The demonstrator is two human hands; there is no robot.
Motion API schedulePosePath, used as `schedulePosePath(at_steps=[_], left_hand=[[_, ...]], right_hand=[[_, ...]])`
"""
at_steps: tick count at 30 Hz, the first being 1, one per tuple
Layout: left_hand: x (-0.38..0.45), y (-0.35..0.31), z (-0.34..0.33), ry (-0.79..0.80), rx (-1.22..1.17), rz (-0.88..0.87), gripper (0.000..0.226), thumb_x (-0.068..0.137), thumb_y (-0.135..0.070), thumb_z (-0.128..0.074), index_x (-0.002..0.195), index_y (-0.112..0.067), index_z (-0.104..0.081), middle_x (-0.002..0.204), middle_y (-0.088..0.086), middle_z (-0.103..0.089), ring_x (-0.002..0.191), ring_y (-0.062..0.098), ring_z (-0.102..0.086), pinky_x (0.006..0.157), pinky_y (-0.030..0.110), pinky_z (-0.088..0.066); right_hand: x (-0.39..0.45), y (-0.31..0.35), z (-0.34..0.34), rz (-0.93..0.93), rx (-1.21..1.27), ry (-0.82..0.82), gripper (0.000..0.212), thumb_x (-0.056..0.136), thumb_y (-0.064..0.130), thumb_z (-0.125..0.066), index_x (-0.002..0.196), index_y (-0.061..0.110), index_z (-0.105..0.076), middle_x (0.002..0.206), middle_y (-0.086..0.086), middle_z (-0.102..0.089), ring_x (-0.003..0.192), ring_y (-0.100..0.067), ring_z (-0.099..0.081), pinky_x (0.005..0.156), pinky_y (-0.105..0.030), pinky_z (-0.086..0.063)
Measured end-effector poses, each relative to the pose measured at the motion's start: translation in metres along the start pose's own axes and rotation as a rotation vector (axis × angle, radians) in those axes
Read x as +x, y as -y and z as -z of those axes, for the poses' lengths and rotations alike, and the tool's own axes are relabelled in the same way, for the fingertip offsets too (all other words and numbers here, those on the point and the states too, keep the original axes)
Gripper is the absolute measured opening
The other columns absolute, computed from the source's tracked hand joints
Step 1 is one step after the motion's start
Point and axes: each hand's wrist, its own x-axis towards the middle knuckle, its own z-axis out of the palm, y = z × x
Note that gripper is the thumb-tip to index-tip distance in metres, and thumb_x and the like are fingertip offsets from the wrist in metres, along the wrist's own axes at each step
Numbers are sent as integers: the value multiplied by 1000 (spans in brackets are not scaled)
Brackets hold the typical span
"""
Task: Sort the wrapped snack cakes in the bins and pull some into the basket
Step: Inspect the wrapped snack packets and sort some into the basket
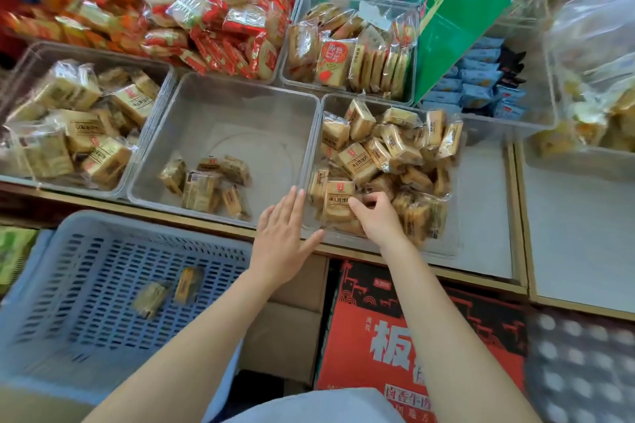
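Note:
Three clear bins stand in a row on the shelf. The right bin (318, 148) is heaped with gold-wrapped snack cakes (381, 154). The middle bin (192, 106) holds only several cakes (206, 182) at its front. The left bin (151, 127) is full of the same cakes. My right hand (376, 216) reaches into the right bin's front, with thumb and fingers curled around a wrapped cake (338, 203). My left hand (285, 233) lies flat with straight fingers against the right bin's front left corner. Below, the blue slotted basket (68, 285) holds two cakes (168, 290).
Red-wrapped snacks (206, 17) pile up behind the bins. Another clear bin of tan packs (347, 58), a green carton (460, 17) and blue packets (477, 86) stand at the back right. A red printed box (395, 336) and a cardboard box (285, 319) sit under the shelf.

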Motion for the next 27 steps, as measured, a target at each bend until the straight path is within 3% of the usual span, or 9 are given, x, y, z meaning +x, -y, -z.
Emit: schedulePosePath(at_steps=[3, 5, 9, 14, 17, 19, 22, 25, 27], left_hand=[[0, -4, 1, -14, 7, 19, 84, 102, -66, -28, 164, -22, 9, 172, -3, 9, 158, 11, 0, 123, 30, 7], [0, -3, 0, -17, -5, 27, 85, 102, -67, -31, 164, -23, 7, 172, -4, 6, 158, 11, -2, 124, 31, 6], [3, -2, -1, -33, -26, 38, 86, 99, -69, -35, 164, -28, 3, 172, -6, 1, 158, 9, -7, 125, 33, 1], [4, -2, 2, -36, -20, 44, 87, 98, -69, -39, 164, -28, 1, 172, -7, -1, 157, 11, -15, 125, 34, -4], [5, -5, 9, 0, -76, 44, 88, 97, -67, -45, 164, -28, -4, 172, -8, -5, 154, 11, -21, 125, 35, -9], [6, -6, 22, 36, -268, 83, 82, 97, -63, -52, 163, -29, -18, 171, -8, -15, 153, 11, -25, 126, 37, -13], [0, -9, 49, 6, -733, 187, 53, 100, -49, -58, 147, -26, -53, 159, -6, -42, 148, 14, -37, 123, 40, -28], [-17, -21, 66, -56, -1029, 265, 30, 103, -41, -55, 128, -27, -66, 132, -5, -65, 129, 15, -57, 110, 36, -45], [-31, -31, 74, -5, -1225, 305, 30, 103, -43, -55, 124, -25, -68, 121, 1, -73, 118, 20, -67, 101, 39, -54]], right_hand=[[11, 2, -4, -39, 65, 49, 76, 91, 47, -71, 148, 10, -36, 143, -6, -51, 128, -25, -53, 107, -44, -47], [18, 0, -11, -47, 90, 74, 87, 82, 49, -79, 147, 9, -38, 142, -6, -54, 127, -26, -55, 108, -48, -48], [21, 1, -21, -20, 96, 117, 78, 74, 47, -87, 135, 11, -55, 129, -3, -64, 117, -21, -61, 103, -41, -52], [13, 2, -19, 70, 81, 115, 74, 77, 38, -87, 131, 17, -42, 127, 0, -50, 117, -20, -52, 86, -31, -44], [3, 2, -14, 116, 137, 65, 69, 78, 34, -88, 124, 16, -40, 117, 2, -51, 114, -20, -53, 86, -31, -43], [-5, 5, -9, 125, 200, 26, 71, 77, 34, -88, 125, 16, -37, 120, -1, -50, 113, -20, -54, 89, -33, -46], [-25, 10, 3, 170, 278, 48, 73, 78, 40, -86, 129, 18, -39, 125, -3, -54, 111, -20, -60, 93, -40, -56], [-55, 19, 8, 264, 320, 194, 57, 85, 33, -82, 128, 21, -47, 120, -1, -61, 105, -14, -66, 75, -28, -60], [-73, 23, 4, 309, 304, 275, 48, 88, 34, -78, 126, 21, -52, 117, -1, -64, 102, -12, -67, 71, -21, -58]])
